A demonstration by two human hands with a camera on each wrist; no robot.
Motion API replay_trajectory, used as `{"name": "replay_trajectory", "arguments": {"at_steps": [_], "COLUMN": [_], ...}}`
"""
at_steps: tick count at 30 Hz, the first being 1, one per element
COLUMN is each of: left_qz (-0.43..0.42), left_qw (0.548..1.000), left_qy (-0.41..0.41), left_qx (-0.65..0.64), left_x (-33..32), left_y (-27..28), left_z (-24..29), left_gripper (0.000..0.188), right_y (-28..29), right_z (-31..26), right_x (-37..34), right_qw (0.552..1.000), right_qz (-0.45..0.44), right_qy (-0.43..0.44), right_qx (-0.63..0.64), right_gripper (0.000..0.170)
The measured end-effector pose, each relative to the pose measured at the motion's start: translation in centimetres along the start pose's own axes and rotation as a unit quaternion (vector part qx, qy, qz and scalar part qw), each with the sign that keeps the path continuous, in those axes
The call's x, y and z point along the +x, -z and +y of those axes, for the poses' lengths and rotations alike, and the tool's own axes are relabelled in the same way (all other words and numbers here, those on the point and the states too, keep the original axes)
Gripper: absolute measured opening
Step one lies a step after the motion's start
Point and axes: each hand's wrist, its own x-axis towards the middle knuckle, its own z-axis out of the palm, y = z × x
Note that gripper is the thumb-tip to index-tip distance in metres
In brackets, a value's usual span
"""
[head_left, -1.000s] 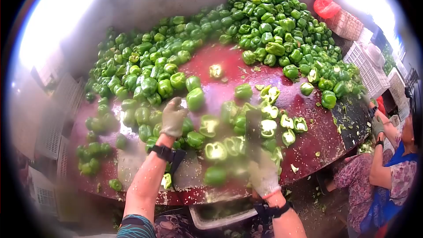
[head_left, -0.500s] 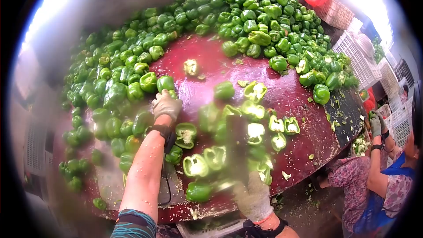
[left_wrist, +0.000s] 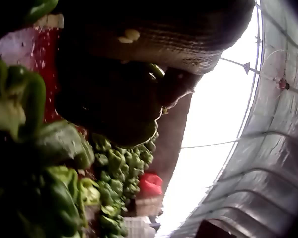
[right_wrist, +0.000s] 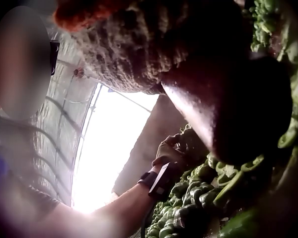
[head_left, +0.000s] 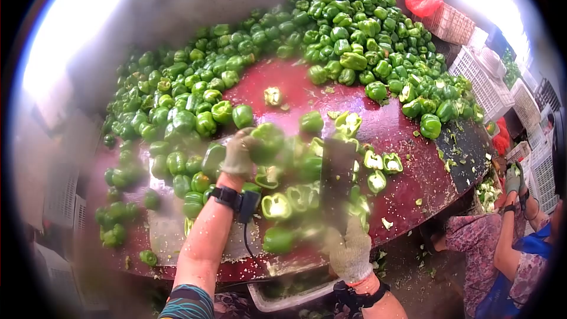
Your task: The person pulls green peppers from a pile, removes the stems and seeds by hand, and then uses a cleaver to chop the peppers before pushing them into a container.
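Observation:
In the head view my gloved left hand (head_left: 239,155) grips a whole green bell pepper (head_left: 267,142), raised over the red table (head_left: 407,198). That bell pepper (left_wrist: 114,109) looks dark beneath the glove in the left wrist view. My gloved right hand (head_left: 351,254) holds a broad-bladed knife (head_left: 338,171), its blade pointing away from me. The handle is hidden in the glove. Close by the blade lie halved peppers, among them a pale-centred half (head_left: 276,206) and another half (head_left: 376,181). A whole pepper (head_left: 277,240) sits nearer the table's front edge.
A large heap of green peppers (head_left: 354,35) covers the back, spreading down the left side. White crates (head_left: 481,82) and a red bag (head_left: 423,1) stand at the right. Another person's gloved hands (head_left: 514,178) are beyond the table's right edge. A pale tub (head_left: 295,300) is below the front edge.
My left hand reached forward to a pepper at the heap's edge, then came back toward the knife with it lifted. My right hand keeps hold of the knife. The head view has shifted.

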Motion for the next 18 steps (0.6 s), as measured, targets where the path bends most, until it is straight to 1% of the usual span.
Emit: {"name": "replay_trajectory", "arguments": {"at_steps": [1, 2, 3, 4, 5, 6, 7, 8, 9, 10, 11, 13, 14, 15, 17, 18], "left_qz": [-0.023, -0.042, -0.075, -0.082, -0.088, -0.195, -0.151, -0.103, -0.057, 0.014, 0.065, 0.107, 0.104, 0.102, 0.101, 0.127], "left_qw": [1.000, 0.999, 0.996, 0.994, 0.991, 0.954, 0.975, 0.990, 0.998, 0.996, 0.991, 0.988, 0.986, 0.984, 0.983, 0.977], "left_qy": [-0.007, -0.024, -0.002, 0.014, 0.031, 0.085, 0.063, 0.045, 0.021, -0.060, -0.056, -0.069, -0.076, -0.087, -0.066, -0.072], "left_qx": [-0.013, 0.013, -0.040, -0.067, -0.094, -0.213, -0.147, -0.081, -0.012, 0.069, 0.100, 0.088, 0.103, 0.117, 0.141, 0.153], "left_x": [-1.4, -2.5, -3.2, -5.2, -7.2, -7.7, -8.4, -9.6, -10.3, -9.9, -8.7, -9.1, -9.0, -8.8, -9.1, -9.1], "left_y": [-1.3, -2.3, -2.9, -5.0, -7.0, -7.5, -8.3, -9.3, -9.8, -9.2, -7.1, -2.6, -0.2, 1.9, 4.0, 4.8], "left_z": [0.5, 0.8, 1.0, 2.8, 4.8, 5.0, 5.0, 4.8, 4.9, 4.7, 4.5, 5.1, 5.0, 5.2, 6.7, 6.6], "left_gripper": [0.040, 0.043, 0.044, 0.046, 0.047, 0.054, 0.057, 0.059, 0.062, 0.067, 0.063, 0.054, 0.050, 0.045, 0.039, 0.038], "right_y": [0.4, 1.0, 1.8, 2.6, 2.1, 1.6, 1.0, -0.9, -2.3, -2.9, -3.4, -2.6, -2.6, -2.6, -3.1, -3.2], "right_z": [-0.7, -1.6, -3.2, -5.3, -5.4, -5.4, -5.4, -2.6, -0.5, 0.7, 1.2, -0.4, 0.5, 0.9, 1.7, 1.6], "right_x": [-0.5, -0.9, -1.3, -1.7, -1.4, -1.1, -0.8, 1.2, 2.8, 3.7, 4.7, 4.4, 4.3, 4.5, 4.4, 4.1], "right_qw": [1.000, 0.999, 0.999, 0.995, 0.997, 0.998, 0.999, 0.987, 0.953, 0.953, 0.952, 0.941, 0.947, 0.948, 0.951, 0.962], "right_qz": [-0.001, -0.002, 0.019, 0.039, 0.020, 0.002, -0.017, -0.067, -0.113, -0.120, -0.127, -0.137, -0.123, -0.120, -0.118, -0.101], "right_qy": [-0.011, -0.022, 0.033, 0.088, 0.073, 0.058, 0.042, 0.042, 0.047, 0.000, -0.043, -0.158, -0.119, -0.111, -0.099, -0.090], "right_qx": [0.018, 0.035, 0.018, 0.001, 0.002, 0.003, 0.004, -0.139, -0.278, -0.279, -0.277, -0.264, -0.271, -0.272, -0.270, -0.239], "right_gripper": [0.017, 0.021, 0.021, 0.021, 0.022, 0.022, 0.023, 0.024, 0.025, 0.028, 0.030, 0.029, 0.032, 0.033, 0.034, 0.034]}}
